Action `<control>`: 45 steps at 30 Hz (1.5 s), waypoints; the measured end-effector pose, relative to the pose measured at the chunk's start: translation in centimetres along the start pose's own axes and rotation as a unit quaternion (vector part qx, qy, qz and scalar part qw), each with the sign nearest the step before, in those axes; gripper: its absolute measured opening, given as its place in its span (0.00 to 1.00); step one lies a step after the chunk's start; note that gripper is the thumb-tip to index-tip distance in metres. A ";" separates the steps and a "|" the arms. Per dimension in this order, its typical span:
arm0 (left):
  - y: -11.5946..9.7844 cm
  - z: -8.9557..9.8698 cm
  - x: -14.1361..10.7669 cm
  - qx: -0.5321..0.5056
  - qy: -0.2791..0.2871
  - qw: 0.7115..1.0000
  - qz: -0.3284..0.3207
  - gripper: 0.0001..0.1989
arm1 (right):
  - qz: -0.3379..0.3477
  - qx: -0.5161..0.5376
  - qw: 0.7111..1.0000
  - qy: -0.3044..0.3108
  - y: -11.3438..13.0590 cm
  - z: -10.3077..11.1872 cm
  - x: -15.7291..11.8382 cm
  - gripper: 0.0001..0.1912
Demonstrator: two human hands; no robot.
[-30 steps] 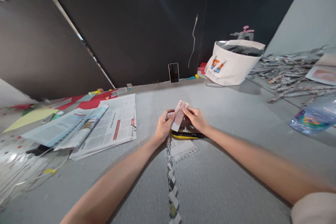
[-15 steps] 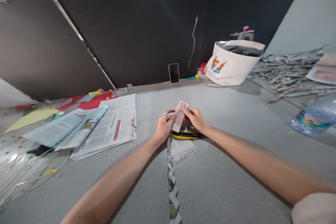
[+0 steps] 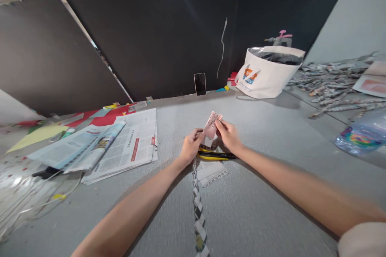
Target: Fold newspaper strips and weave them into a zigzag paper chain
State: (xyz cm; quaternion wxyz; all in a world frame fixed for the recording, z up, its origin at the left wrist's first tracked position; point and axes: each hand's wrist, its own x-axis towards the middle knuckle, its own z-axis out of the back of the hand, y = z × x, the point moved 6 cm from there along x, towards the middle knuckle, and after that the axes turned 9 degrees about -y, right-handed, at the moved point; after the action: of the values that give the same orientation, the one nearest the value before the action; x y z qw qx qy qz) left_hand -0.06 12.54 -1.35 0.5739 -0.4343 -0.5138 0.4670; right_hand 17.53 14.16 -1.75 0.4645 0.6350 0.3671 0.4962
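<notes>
Between my two hands is a pinkish strip of printed paper (image 3: 211, 128), tilted up to the right. My left hand (image 3: 192, 144) pinches its lower left edge. The fingers of my right hand (image 3: 228, 135) are closed on its upper right edge. Just below lies a yellow and black utility knife (image 3: 215, 155), partly under my right wrist. Loose newsprint pieces (image 3: 212, 172) rest beneath the knife. A braided paper chain (image 3: 198, 209) runs from beside my left wrist toward me; its far end is hidden by the hand.
Stacked newspapers (image 3: 135, 140) lie to the left, near red and yellow paper. A phone (image 3: 200, 84) leans on the black panel. At the right are a white bag (image 3: 268, 74), a heap of braided paper strips (image 3: 331, 84) and a clear plastic bottle (image 3: 358, 138).
Both hands have shifted slightly right with the pinkish strip, which now sits higher and shows more of its printed face. The knife and chain stay in about the same place.
</notes>
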 end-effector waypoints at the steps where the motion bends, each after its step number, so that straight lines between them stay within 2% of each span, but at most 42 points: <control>1: -0.1 0.0 0.0 0.015 0.000 1.000 -0.009 0.19 | -0.002 0.012 1.000 -0.011 0.0 0.1 0.0 0.29; 4: -0.2 0.1 -0.1 0.048 -0.004 0.999 -0.018 0.18 | -0.004 0.031 0.999 -0.020 0.4 0.2 -0.1 0.29; 8: -0.3 0.2 -0.1 0.062 -0.002 0.998 -0.020 0.18 | 0.005 0.005 1.000 -0.006 1.1 0.1 -0.1 0.27; 13: -0.2 -0.1 -0.1 0.085 0.009 0.995 -0.050 0.15 | -0.013 -0.008 0.994 0.109 0.9 -1.4 -0.6 0.20; 15: -0.3 -0.3 -0.2 0.100 0.017 0.993 -0.064 0.15 | -0.005 0.003 0.992 0.125 1.0 -1.6 -0.7 0.18; 22: -0.9 -0.5 -0.4 0.134 0.029 0.987 -0.079 0.16 | -0.071 0.020 0.997 -0.013 -0.1 0.4 0.3 0.18; 26: -0.8 0.2 -0.1 0.124 -0.020 0.989 -0.072 0.16 | -0.085 0.079 0.992 -0.056 -1.1 0.8 0.9 0.19; 30: -0.2 1.0 0.1 0.089 -0.068 0.993 -0.037 0.17 | -0.087 0.076 0.990 -0.082 -2.0 1.2 1.3 0.19; 36: 0.0 1.7 0.1 0.045 -0.102 0.994 -0.021 0.19 | -0.060 0.045 0.994 -0.079 -1.4 1.2 1.2 0.20; 42: -0.1 2.1 0.1 0.018 -0.123 0.992 -0.026 0.20 | -0.071 0.022 0.997 0.021 0.1 -0.1 0.2 0.23; 45: 0.0 1.9 0.0 -0.008 -0.118 0.993 -0.004 0.22 | -0.045 -0.008 0.998 0.034 0.5 -0.2 0.0 0.23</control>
State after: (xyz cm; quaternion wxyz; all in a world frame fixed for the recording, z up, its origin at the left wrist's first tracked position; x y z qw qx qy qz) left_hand -1.96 12.60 -1.16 0.5076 -0.3785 -0.5834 0.5086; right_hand 17.32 14.09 -1.25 0.4787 0.5970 0.4070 0.4988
